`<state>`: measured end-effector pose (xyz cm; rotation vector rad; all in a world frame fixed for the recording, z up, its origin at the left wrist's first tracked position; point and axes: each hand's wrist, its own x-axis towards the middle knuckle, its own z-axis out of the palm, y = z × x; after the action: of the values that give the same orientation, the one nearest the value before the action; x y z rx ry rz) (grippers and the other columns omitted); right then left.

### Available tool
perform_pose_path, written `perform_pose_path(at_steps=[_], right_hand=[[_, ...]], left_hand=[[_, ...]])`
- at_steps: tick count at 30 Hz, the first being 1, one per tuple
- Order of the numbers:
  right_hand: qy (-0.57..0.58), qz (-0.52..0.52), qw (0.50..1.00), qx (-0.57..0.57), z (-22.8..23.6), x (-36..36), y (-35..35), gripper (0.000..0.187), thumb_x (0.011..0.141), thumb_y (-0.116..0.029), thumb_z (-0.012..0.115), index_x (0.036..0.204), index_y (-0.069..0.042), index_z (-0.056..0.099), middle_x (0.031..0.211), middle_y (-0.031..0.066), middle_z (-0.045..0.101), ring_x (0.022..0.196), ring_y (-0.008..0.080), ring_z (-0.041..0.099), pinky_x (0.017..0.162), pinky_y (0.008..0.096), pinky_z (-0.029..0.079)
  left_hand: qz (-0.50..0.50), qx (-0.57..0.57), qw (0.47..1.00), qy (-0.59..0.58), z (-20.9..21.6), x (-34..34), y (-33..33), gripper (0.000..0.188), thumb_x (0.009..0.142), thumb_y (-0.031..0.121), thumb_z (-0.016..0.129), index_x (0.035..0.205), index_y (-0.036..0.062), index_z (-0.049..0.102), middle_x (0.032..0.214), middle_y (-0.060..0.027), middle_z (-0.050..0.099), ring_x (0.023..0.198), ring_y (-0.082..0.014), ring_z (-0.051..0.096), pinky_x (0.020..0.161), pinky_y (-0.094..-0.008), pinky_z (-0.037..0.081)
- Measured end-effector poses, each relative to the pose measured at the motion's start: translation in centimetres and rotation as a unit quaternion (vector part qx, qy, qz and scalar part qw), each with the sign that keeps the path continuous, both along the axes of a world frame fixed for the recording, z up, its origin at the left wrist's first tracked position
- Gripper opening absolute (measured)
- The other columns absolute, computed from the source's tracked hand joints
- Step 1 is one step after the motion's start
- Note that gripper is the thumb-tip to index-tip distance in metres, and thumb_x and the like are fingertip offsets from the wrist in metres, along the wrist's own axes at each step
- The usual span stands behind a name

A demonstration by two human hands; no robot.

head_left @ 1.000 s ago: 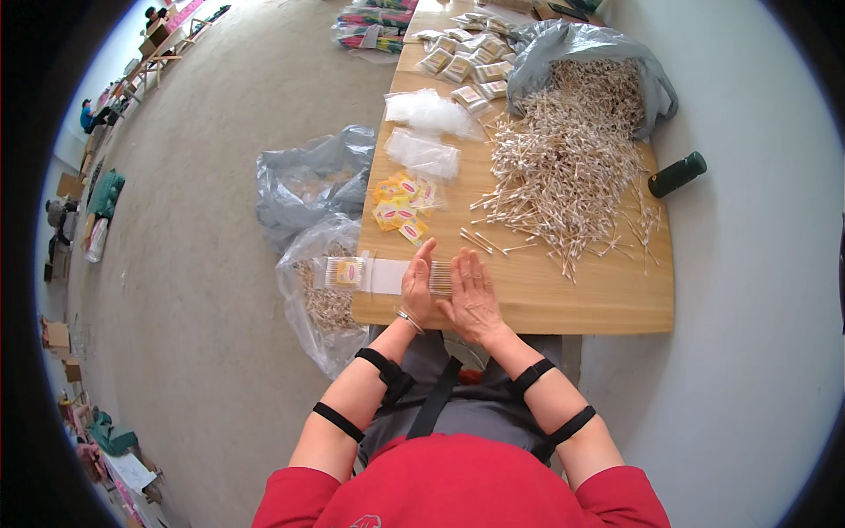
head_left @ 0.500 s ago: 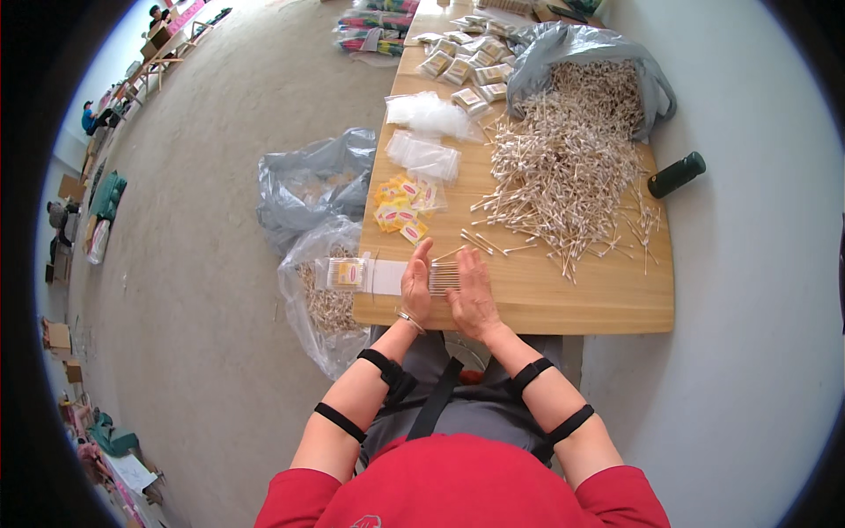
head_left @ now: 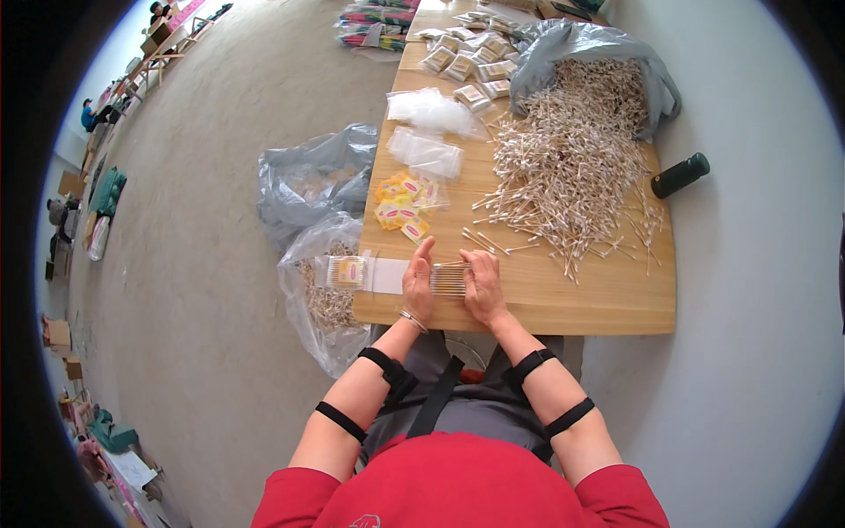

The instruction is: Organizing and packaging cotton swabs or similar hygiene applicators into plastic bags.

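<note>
Bearing red ovals point(head_left: 411, 187), yellow label cards point(head_left: 398, 214) lay beyond the left hand point(head_left: 418, 288), held flat on edge. Cotton swabs point(head_left: 448, 281) lay aligned between it and the curled right hand point(head_left: 483, 288); whether that hand pinched any, I could not tell.

You wear a red top point(head_left: 458, 488), plain-looking and short-sleeved, the left sleeve point(head_left: 295, 495) and right sleeve point(head_left: 627, 495) in the same red; a pale line emblem point(head_left: 365, 522) sits low on the front, cut by the frame edge. Grey trousers point(head_left: 488, 414) below; a flat black strap point(head_left: 436, 400) runs slantwise over them. Your left hand point(head_left: 418, 286) and right hand point(head_left: 483, 286) are bare; silvery bracelet point(head_left: 413, 320) at your left wrist. Two narrow black bands round each forearm, your left one nearer the wrist carrying a small dark block point(head_left: 402, 385).
</note>
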<state>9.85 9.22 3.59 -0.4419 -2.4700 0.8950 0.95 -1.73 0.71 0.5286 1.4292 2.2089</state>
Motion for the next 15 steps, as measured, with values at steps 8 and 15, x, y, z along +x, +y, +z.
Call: perform_pose_path(at_steps=[8, 15], right_hand=[[0.065, 0.007, 0.976, -0.208, -0.6, -0.6, -2.3, 0.045, 0.084, -0.005, 0.049, 0.128, 0.001, 0.043, 0.136, 0.0193, 0.04, 0.134, 0.0346, 0.028, 0.111, 0.0434, 0.021], [-0.223, 0.072, 0.962, 0.142, 0.5, 1.0, -2.5, 0.068, 0.088, -0.035, 0.052, 0.141, 0.0, 0.026, 0.149, 0.0177, 0.022, 0.14, 0.0335, 0.014, 0.114, 0.0457, 0.009]], left_hand=[[-0.019, -0.025, 0.999, 0.02, 0.0, -0.3, 0.0, 0.057, 0.1, 0.039, 0.035, 0.136, -0.0053, 0.035, 0.141, -0.0147, 0.038, 0.134, -0.0214, 0.031, 0.112, -0.0325, 0.02], [-0.006, -0.001, 1.0, -0.008, -0.6, -0.3, -0.1, 0.057, 0.099, 0.039, 0.036, 0.136, -0.0049, 0.036, 0.141, -0.0133, 0.039, 0.133, -0.0204, 0.031, 0.112, -0.0339, 0.02]])
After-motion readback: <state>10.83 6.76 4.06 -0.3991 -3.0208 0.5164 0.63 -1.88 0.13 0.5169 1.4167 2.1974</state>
